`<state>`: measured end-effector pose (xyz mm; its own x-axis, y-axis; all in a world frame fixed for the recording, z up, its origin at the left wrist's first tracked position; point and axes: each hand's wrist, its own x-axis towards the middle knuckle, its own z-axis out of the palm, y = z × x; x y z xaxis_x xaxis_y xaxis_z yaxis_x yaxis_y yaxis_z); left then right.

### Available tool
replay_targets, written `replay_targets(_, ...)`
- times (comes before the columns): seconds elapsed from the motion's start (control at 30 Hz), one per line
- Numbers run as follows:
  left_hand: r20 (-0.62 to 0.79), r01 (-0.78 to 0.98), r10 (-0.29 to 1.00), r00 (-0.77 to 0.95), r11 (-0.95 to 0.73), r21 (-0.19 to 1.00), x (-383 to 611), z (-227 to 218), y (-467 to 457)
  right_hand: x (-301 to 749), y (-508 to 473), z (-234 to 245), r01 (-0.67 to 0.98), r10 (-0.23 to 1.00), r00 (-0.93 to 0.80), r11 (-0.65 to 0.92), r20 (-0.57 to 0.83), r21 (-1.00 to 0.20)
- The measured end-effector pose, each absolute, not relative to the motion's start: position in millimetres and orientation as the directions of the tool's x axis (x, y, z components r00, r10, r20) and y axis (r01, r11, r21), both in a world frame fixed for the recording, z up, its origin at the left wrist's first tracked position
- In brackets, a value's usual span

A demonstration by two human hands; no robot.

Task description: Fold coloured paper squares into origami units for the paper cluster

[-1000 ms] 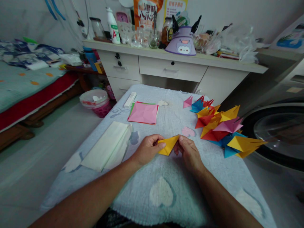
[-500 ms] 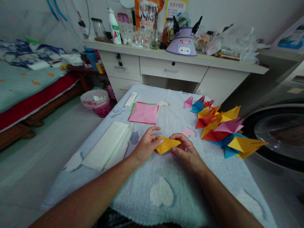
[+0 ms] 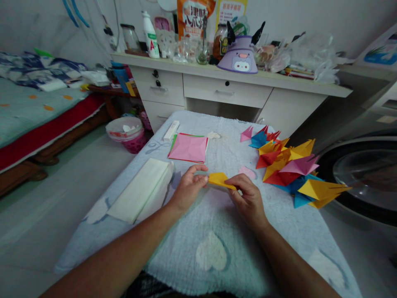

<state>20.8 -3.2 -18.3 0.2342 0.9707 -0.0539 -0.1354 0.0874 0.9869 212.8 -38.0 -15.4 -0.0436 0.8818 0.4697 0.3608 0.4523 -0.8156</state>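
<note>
A small piece of folded yellow origami paper (image 3: 218, 178) is held just above the cloth, between my two hands. My right hand (image 3: 249, 198) pinches its right end between thumb and fingers. At the left tip of the paper, the thumb and curled fingers of my left hand (image 3: 191, 184) are closed together, with the fingertips against its edge. The paper is tilted, so a thin folded edge faces me. Beyond my left hand lies a stack of square paper sheets (image 3: 188, 147), pink on top. Several folded paper cranes (image 3: 279, 165) in yellow, red, blue and pink are gathered at the right.
A pale folded packet (image 3: 139, 188) lies left of my left arm, and a small white box (image 3: 171, 130) near the far left corner. The patterned cloth (image 3: 186, 252) covers the table. Behind stands a white desk (image 3: 204, 89) with jars and a purple visor (image 3: 238, 58).
The yellow paper has been turned from showing a broad face to a flatter, edge-on tilt. My right fingers have shifted their grip on it, and the left thumb has moved off its face.
</note>
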Motion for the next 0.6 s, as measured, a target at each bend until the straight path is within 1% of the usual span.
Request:
replay_targets(0.07,0.014,-0.111,0.963,0.27,0.016,0.994,21,-20,-4,212,-39,-16,0.455,0.845,-0.055,0.496,0.532,-0.74)
replay_targets(0.17,0.175,-0.002,0.942,0.286,-0.182,0.983,22,-24,-5,210,-40,-18,0.545,0.812,-0.124,0.536,0.57,-0.644)
replay_targets(0.27,0.273,0.126,0.912,0.305,-0.323,0.938,22,-29,-2,209,-40,-21,0.558,0.811,-0.194,0.554,0.552,-0.618)
replay_targets(0.4,0.294,0.237,0.894,0.338,-0.383,0.893,21,-30,1,211,-38,-22,0.553,0.84,-0.277,0.536,0.466,-0.637)
replay_targets(0.47,0.275,0.31,0.875,0.398,-0.41,0.858,21,-29,1,212,-38,-23,0.561,0.857,-0.32,0.516,0.405,-0.647)
replay_targets(0.6,0.246,0.429,0.815,0.525,-0.503,0.75,21,-27,-3,213,-39,-20,0.583,0.872,-0.389,0.483,0.297,-0.653)
